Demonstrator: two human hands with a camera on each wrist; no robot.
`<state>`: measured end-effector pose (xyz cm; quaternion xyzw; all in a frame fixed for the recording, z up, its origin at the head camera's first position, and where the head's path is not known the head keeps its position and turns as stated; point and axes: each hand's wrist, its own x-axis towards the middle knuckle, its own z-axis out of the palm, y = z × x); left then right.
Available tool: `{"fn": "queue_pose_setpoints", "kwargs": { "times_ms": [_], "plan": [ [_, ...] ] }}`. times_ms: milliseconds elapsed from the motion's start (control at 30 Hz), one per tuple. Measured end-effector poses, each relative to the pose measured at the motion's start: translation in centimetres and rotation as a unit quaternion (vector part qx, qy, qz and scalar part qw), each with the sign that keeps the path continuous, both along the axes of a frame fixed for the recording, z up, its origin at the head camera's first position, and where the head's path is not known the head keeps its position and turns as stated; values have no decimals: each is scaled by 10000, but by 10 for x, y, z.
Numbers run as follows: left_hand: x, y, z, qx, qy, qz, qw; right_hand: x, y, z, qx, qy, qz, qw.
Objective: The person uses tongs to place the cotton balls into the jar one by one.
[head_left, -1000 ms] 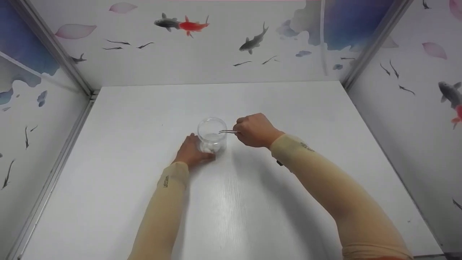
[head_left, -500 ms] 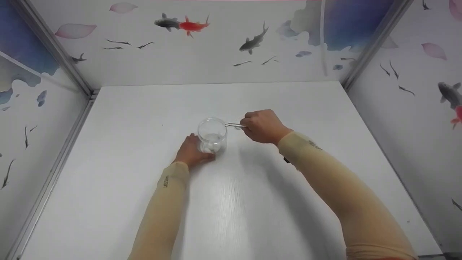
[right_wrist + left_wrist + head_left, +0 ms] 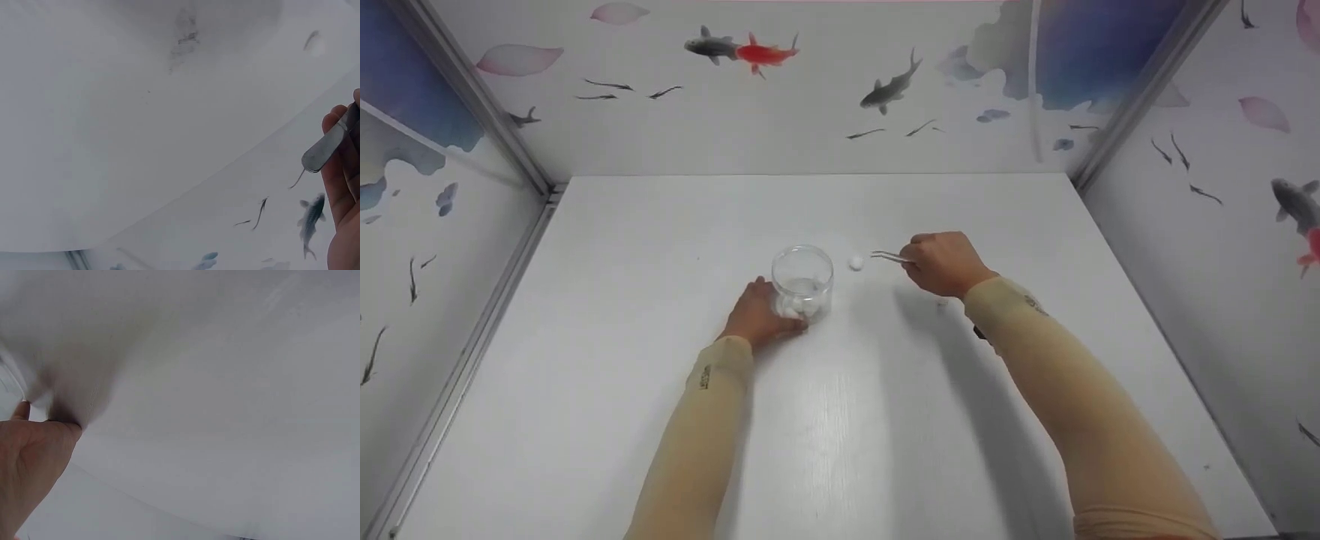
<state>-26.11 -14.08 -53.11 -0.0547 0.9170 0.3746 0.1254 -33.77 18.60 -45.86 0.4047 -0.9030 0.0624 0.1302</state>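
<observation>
A clear round jar [image 3: 826,294] stands on the white table, with several white cotton balls [image 3: 804,306] in its bottom. My left hand [image 3: 757,313] holds it from the left, fingers along the side and thumb across the front. In the left wrist view that hand [image 3: 34,455] shows at the left edge, most of the jar out of frame. To the jar's right one white ball [image 3: 856,262] lies on the table. My right hand [image 3: 946,264] grips metal tweezers [image 3: 891,256], whose bent tips point left, a short gap from this ball. The right wrist view shows the tweezers' broad end [image 3: 322,154].
White panels printed with fish and petals enclose the table [image 3: 585,315] at the back [image 3: 810,127], left and right. Metal strips [image 3: 502,142] run along the corners. Both forearms wear beige sleeves [image 3: 1035,352].
My right hand has drawn the tweezers rightward from the jar's rim. The single white ball, unseen at first, then partly behind the tweezers, now lies apart from them. The left hand stays.
</observation>
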Motion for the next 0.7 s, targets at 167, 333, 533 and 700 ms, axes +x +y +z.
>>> {"fn": "queue_pose_setpoints", "kwargs": {
  "times_ms": [167,333,533,700],
  "plan": [
    [-2,0,-1,31,38,-16,10000,-3,5,-8,72,-47,-157,9998],
    [-3,1,-1,104,26,19,9999,-7,5,-15,140,-105,-216,9996],
    [-3,2,-3,47,32,38,10000,-12,-3,-21,158,-171,-275,9993],
    [-2,1,-4,68,23,141,9999,-16,-14,-24,382,-341,-323,9982]
  ]
}}
